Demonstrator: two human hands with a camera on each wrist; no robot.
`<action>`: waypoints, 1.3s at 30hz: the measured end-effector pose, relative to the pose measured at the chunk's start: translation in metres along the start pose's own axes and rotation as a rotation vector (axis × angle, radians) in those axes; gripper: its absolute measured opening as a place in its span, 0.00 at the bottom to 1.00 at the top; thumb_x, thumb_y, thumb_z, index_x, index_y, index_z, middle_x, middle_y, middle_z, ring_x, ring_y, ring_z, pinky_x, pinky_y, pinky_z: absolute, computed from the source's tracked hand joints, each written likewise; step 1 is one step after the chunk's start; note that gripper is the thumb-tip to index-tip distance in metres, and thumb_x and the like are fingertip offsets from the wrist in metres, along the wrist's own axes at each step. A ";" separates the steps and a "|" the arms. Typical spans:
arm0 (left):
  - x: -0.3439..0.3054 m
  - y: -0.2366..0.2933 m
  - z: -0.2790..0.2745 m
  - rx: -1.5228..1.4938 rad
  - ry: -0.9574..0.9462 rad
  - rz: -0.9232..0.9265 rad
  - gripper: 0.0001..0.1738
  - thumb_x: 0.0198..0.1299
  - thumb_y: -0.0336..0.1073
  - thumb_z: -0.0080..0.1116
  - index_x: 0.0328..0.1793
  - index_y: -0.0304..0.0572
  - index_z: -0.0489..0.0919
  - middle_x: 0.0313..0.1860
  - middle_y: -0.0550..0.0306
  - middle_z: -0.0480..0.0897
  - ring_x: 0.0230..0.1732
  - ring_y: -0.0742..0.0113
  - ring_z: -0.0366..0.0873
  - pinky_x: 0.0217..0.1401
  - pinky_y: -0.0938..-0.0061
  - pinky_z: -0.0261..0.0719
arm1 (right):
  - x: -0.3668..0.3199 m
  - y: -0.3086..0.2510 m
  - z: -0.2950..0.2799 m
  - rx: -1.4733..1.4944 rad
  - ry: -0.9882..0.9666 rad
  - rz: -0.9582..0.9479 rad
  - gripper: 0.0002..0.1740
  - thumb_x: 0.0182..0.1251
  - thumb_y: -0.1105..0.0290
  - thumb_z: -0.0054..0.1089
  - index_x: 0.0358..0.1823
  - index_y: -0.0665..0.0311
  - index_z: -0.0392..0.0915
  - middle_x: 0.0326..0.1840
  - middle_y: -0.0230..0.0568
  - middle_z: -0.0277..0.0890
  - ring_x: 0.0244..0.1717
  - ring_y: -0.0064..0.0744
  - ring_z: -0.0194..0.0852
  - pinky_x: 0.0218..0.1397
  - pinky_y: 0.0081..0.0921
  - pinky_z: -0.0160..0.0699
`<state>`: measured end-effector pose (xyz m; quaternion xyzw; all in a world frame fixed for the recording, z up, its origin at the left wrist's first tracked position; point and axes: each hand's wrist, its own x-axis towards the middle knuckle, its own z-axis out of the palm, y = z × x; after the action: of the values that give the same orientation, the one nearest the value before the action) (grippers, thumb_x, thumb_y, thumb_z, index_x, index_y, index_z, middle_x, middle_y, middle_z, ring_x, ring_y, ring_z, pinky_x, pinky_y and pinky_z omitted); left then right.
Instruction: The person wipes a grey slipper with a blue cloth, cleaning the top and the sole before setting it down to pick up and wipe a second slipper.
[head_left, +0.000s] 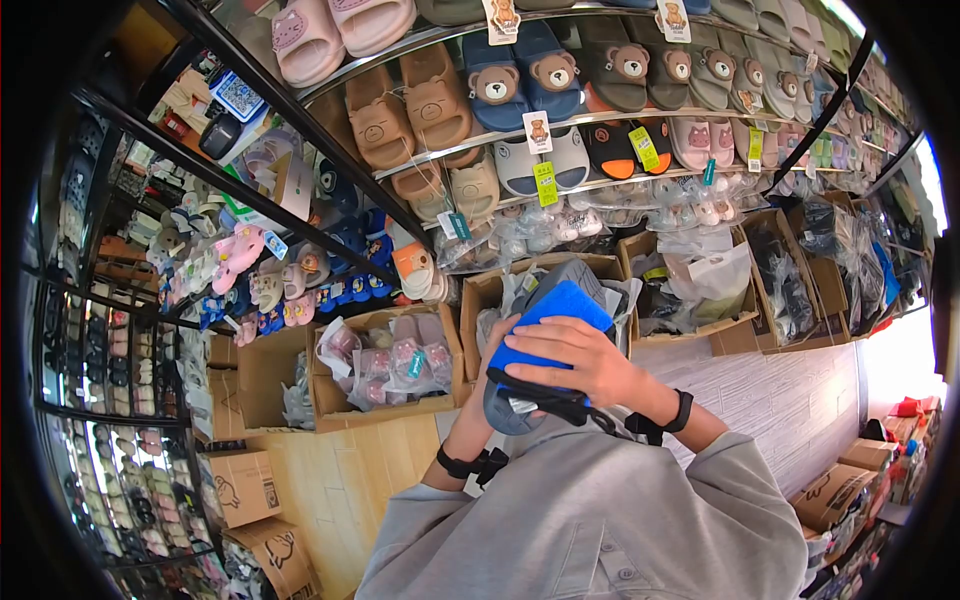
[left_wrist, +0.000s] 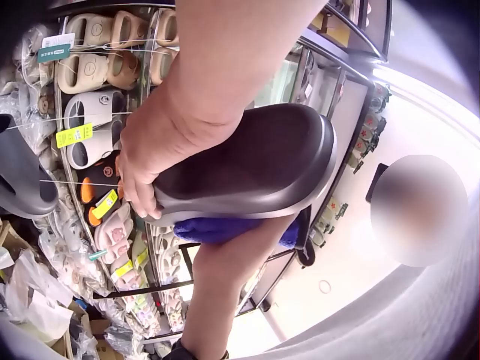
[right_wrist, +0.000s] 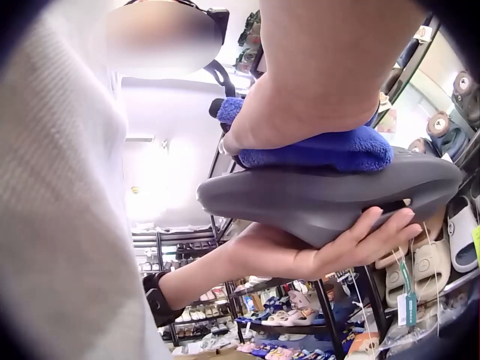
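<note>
A dark grey slipper (head_left: 505,408) is held up in front of the chest, tilted in the head view. My left hand (right_wrist: 337,255) grips it from beneath, fingers curled against its side near a slot; in the head view this hand is mostly hidden behind the slipper. On the slipper's upward-facing surface lies a fuzzy blue cloth (head_left: 570,303) with black edging and a strap. My right hand (head_left: 575,360) holds the cloth against the slipper, its fingers spread across the blue. In the left wrist view the slipper's smooth dark underside (left_wrist: 247,161) faces the camera.
Shelves of tagged slippers (head_left: 525,85) rise close ahead. Below them stand open cardboard boxes (head_left: 445,405) of bagged footwear. A black rack frame (head_left: 290,110) runs along the left. Another dark slipper (left_wrist: 22,176) shows at the left wrist view's edge. Closed cartons (head_left: 240,488) sit lower left.
</note>
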<state>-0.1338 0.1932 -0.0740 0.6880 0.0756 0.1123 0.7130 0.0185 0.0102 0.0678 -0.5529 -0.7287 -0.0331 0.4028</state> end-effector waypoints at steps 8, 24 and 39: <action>0.019 0.100 0.026 -0.979 0.149 -0.598 0.31 0.78 0.60 0.53 0.70 0.42 0.82 0.55 0.49 0.90 0.47 0.59 0.93 0.52 0.64 0.95 | -0.016 0.038 -0.004 -0.017 0.238 0.176 0.35 0.68 0.54 0.77 0.74 0.60 0.82 0.78 0.50 0.79 0.78 0.56 0.77 0.82 0.55 0.72; 0.020 0.096 0.028 -1.105 0.095 -0.636 0.27 0.81 0.56 0.52 0.66 0.41 0.83 0.49 0.53 0.91 0.47 0.62 0.92 0.57 0.70 0.92 | 0.001 0.018 0.011 -0.202 0.373 0.315 0.37 0.64 0.59 0.80 0.74 0.60 0.83 0.75 0.52 0.80 0.74 0.58 0.79 0.79 0.54 0.73; 0.014 0.063 0.017 -0.969 0.042 -0.541 0.24 0.83 0.53 0.51 0.69 0.44 0.79 0.57 0.55 0.87 0.59 0.64 0.87 0.65 0.68 0.88 | 0.002 -0.017 0.023 0.081 0.016 -0.021 0.39 0.68 0.46 0.73 0.79 0.50 0.79 0.83 0.45 0.74 0.83 0.46 0.72 0.85 0.48 0.68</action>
<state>-0.1194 0.1827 -0.0093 0.2351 0.2033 -0.0391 0.9497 -0.0085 0.0168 0.0604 -0.5282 -0.7320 -0.0124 0.4301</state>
